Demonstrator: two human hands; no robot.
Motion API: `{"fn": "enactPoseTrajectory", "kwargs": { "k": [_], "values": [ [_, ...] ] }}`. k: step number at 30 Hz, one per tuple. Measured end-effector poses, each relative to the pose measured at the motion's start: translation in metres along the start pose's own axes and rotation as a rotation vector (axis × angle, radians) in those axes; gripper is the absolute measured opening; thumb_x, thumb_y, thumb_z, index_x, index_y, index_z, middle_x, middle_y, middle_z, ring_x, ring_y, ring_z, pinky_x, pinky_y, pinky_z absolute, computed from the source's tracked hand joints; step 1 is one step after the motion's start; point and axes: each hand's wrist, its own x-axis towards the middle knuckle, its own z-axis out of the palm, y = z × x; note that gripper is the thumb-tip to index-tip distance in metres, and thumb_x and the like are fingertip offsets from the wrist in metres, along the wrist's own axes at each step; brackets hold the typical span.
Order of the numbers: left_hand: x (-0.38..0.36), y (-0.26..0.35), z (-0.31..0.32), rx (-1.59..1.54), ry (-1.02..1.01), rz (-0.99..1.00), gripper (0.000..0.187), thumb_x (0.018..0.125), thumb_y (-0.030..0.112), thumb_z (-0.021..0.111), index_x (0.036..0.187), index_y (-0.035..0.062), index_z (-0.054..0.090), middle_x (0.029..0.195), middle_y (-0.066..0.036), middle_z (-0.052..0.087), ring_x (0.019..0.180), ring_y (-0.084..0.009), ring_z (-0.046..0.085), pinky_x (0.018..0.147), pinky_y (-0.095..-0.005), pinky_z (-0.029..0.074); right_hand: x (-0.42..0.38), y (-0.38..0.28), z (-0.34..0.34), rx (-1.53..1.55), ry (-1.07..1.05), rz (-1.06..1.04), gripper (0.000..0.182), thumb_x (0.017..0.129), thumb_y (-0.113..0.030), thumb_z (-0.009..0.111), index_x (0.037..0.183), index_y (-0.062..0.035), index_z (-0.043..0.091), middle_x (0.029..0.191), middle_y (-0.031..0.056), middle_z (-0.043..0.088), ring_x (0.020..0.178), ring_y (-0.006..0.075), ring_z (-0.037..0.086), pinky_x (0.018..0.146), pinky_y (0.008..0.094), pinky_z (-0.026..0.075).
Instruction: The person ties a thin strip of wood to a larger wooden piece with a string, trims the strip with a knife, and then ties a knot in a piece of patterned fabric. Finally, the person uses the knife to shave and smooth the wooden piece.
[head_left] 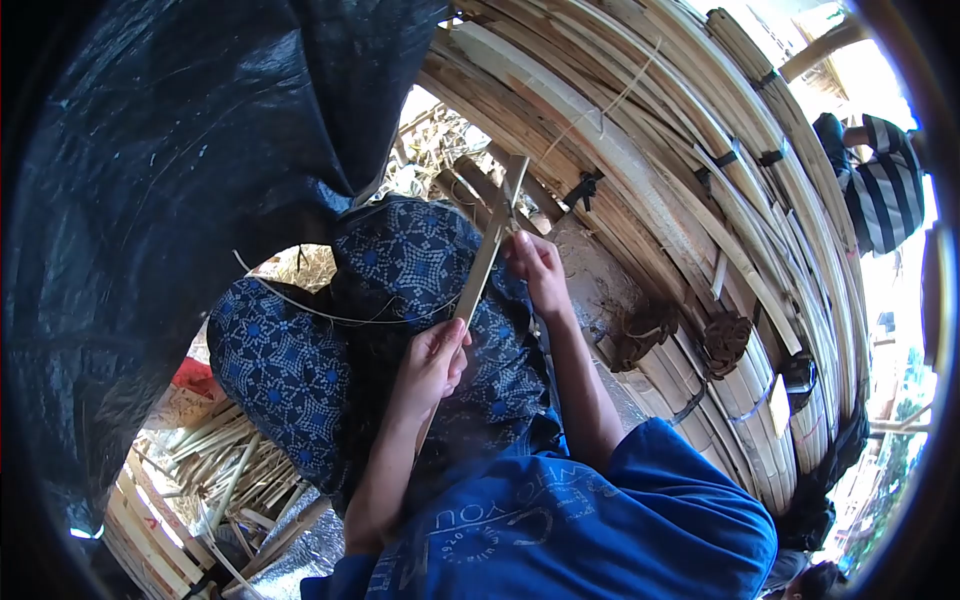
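Observation:
My left hand (435, 355) is closed around the lower part of a long, flat bamboo strip (483, 272), which slants up and away over my lap. Higher up, my right hand (537, 262) pinches at the strip's right edge, beside a short light piece (516, 180) that crosses near its top end. Something small and dark shows just above the right fingertips, too small to name. A thin, pale strand (345, 320) curves across my knees toward the left hand. Blue patterned cloth (410, 255) covers my legs beneath both hands.
Tied bundles of long bamboo slats (640, 150) curve along the right side. Dark plastic sheeting (190, 180) hangs at the left. Cut sticks (235, 460) lie at lower left, and round poles (475, 180) lie ahead. A person in striped clothing (885, 190) is at far right.

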Motion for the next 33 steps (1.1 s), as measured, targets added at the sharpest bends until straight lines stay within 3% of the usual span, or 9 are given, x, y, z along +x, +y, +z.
{"fn": "enactPoseTrajectory", "kwargs": {
  "k": [7, 9, 11, 13, 21, 27, 29, 31, 33],
  "values": [
    [-0.008, 0.001, 0.006, 0.192, 0.066, 0.018, 0.033, 0.098, 0.033, 0.046, 0.086, 0.0045, 0.058, 0.052, 0.004, 0.044, 0.042, -0.0023, 0.042, 0.038, -0.0192, 0.033, -0.004, -0.034, 0.019, -0.076, 0.065, -0.051, 0.026, 0.09, -0.03, 0.06, 0.097, -0.005, 0.059, 0.068, -0.0077, 0.046, 0.059, 0.0043, 0.038, 0.053, 0.0205, 0.03],
    [-0.019, -0.003, 0.004, 0.555, 0.198, 0.283, 0.034, 0.097, 0.032, 0.049, 0.09, 0.0015, 0.062, 0.052, -0.001, 0.049, 0.046, -0.0104, 0.052, 0.045, -0.0257, 0.042, 0.0, -0.017, 0.014, -0.163, 0.059, -0.169, 0.026, 0.086, -0.026, 0.066, 0.098, -0.0032, 0.062, 0.068, -0.0067, 0.047, 0.06, 0.0047, 0.039, 0.056, 0.02, 0.033],
    [-0.039, -0.006, -0.004, 0.805, 0.347, 0.519, 0.026, 0.093, 0.024, 0.056, 0.1, 0.0, 0.063, 0.072, -0.012, 0.062, 0.062, -0.0295, 0.062, 0.059, -0.0352, 0.049, 0.002, -0.03, 0.028, -0.387, 0.139, -0.008, 0.029, 0.087, -0.029, 0.064, 0.1, -0.003, 0.061, 0.069, -0.0065, 0.048, 0.059, 0.0034, 0.039, 0.053, 0.0206, 0.028],
    [-0.063, -0.008, -0.013, 0.905, 0.639, 0.767, 0.023, 0.092, 0.021, 0.059, 0.101, 0.0, 0.062, 0.082, -0.014, 0.063, 0.069, -0.0302, 0.064, 0.063, -0.035, 0.05, 0.013, -0.025, 0.033, -0.262, 0.11, -0.073, 0.028, 0.087, -0.03, 0.065, 0.096, -0.0036, 0.065, 0.068, -0.0066, 0.048, 0.059, 0.0033, 0.039, 0.053, 0.0209, 0.029],
    [-0.177, -0.003, -0.069, 0.449, 1.009, 0.542, 0.024, 0.095, 0.022, 0.053, 0.095, 0.0005, 0.063, 0.082, -0.01, 0.065, 0.079, -0.0175, 0.065, 0.072, -0.0291, 0.053, 0.007, -0.013, -0.049, -0.347, -0.259, -0.038, 0.058, 0.091, -0.047, 0.054, 0.126, -0.0011, 0.05, 0.069, -0.0065, 0.039, 0.06, 0.0044, 0.034, 0.056, 0.0221, 0.027],
    [-0.187, 0.004, -0.104, 0.153, 1.131, 0.658, 0.027, 0.096, 0.025, 0.054, 0.095, -0.001, 0.061, 0.076, -0.005, 0.06, 0.07, -0.0112, 0.058, 0.065, -0.0248, 0.049, -0.019, 0.0, -0.098, -0.297, -0.268, 0.181, 0.044, 0.091, -0.041, 0.057, 0.113, -0.0034, 0.054, 0.068, -0.0072, 0.039, 0.058, 0.004, 0.034, 0.055, 0.0208, 0.027],
    [-0.188, 0.005, -0.114, 0.225, 1.194, 0.664, 0.027, 0.095, 0.025, 0.054, 0.094, -0.0009, 0.061, 0.076, -0.004, 0.06, 0.068, -0.0097, 0.056, 0.062, -0.023, 0.046, -0.027, 0.002, -0.093, -0.601, -0.266, 0.411, 0.035, 0.091, -0.037, 0.058, 0.104, -0.0054, 0.056, 0.068, -0.0059, 0.041, 0.059, 0.004, 0.035, 0.055, 0.0212, 0.028],
    [-0.194, 0.005, -0.122, 0.193, 1.247, 0.685, 0.025, 0.095, 0.023, 0.054, 0.094, -0.0007, 0.061, 0.076, -0.004, 0.06, 0.068, -0.0095, 0.057, 0.062, -0.0224, 0.047, -0.028, 0.037, -0.114, -0.614, -0.222, 0.416, 0.033, 0.091, -0.037, 0.058, 0.101, -0.0054, 0.057, 0.068, -0.0031, 0.042, 0.061, 0.0059, 0.038, 0.055, 0.0228, 0.03],
    [-0.204, -0.002, -0.138, 0.121, 1.359, 0.606, 0.026, 0.095, 0.025, 0.053, 0.094, 0.0, 0.061, 0.076, -0.003, 0.06, 0.068, -0.0094, 0.058, 0.062, -0.0224, 0.046, -0.025, 0.067, -0.137, -1.163, -0.226, 0.319, 0.035, 0.09, -0.037, 0.058, 0.098, -0.0034, 0.057, 0.071, 0.0005, 0.047, 0.066, 0.0102, 0.045, 0.057, 0.0248, 0.036]
  ]
}}
